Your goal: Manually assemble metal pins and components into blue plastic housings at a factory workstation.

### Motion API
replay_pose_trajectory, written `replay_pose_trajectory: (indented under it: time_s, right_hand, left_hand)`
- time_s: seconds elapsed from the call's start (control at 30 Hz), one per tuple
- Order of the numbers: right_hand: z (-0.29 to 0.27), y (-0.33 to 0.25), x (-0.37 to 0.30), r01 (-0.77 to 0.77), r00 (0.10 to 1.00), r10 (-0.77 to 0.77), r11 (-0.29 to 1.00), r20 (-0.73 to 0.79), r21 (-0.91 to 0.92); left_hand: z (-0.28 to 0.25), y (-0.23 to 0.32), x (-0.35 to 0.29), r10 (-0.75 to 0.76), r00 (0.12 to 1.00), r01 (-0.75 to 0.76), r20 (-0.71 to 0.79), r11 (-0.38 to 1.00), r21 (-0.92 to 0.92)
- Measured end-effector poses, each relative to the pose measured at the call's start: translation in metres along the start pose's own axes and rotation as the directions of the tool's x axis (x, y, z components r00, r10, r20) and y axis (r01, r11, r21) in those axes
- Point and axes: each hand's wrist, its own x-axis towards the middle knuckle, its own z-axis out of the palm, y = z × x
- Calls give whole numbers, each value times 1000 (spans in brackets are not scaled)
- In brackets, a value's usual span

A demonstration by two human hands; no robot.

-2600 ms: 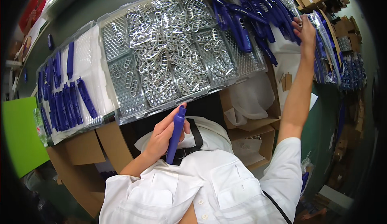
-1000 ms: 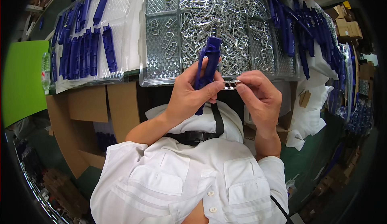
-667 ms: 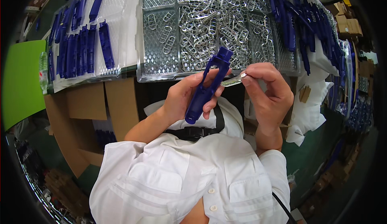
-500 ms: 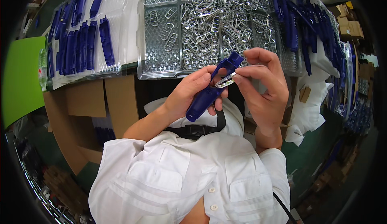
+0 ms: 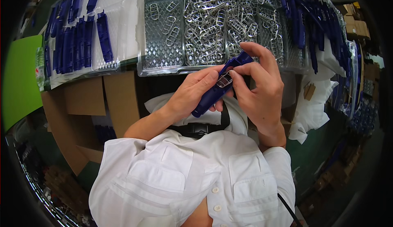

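In front of my chest, my left hand [image 5: 191,88] is closed around a dark blue plastic housing [image 5: 208,101], long and tube-like, tilted with its upper end to the right. A shiny oval metal frame with crossbars [image 5: 224,81] lies against an opening in the housing's side. My right hand [image 5: 262,88] pinches the upper end of this metal frame between thumb and index finger. Its other fingers bend near the housing's top end. Whether the frame sits fully inside the opening I cannot tell.
Beyond my hands stands a clear compartment tray [image 5: 161,65] heaped with metal frames [image 5: 221,18]. Blue plastic parts [image 5: 75,47] lie in rows at left, and more blue parts [image 5: 299,26] are piled at right. An open cardboard box [image 5: 82,100] is below the table's left edge.
The metal frame has gone from sticking out of the housing to lying flatter along its opening. My right hand has moved slightly left with it.
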Motion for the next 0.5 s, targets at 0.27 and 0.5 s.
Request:
replay_pose_trajectory:
  time_s: [0.27, 0.5]
  right_hand:
    - [7, 8, -2, 15, 999, -13, 999, 39, -36]
    - [15, 7, -12, -15, 996, 9, 997, -87, -71]
  left_hand:
    - [2, -2, 1, 2, 999, 4, -49, 993, 114]
    - [5, -8, 2, 214, 977, -190, -10, 887, 422]
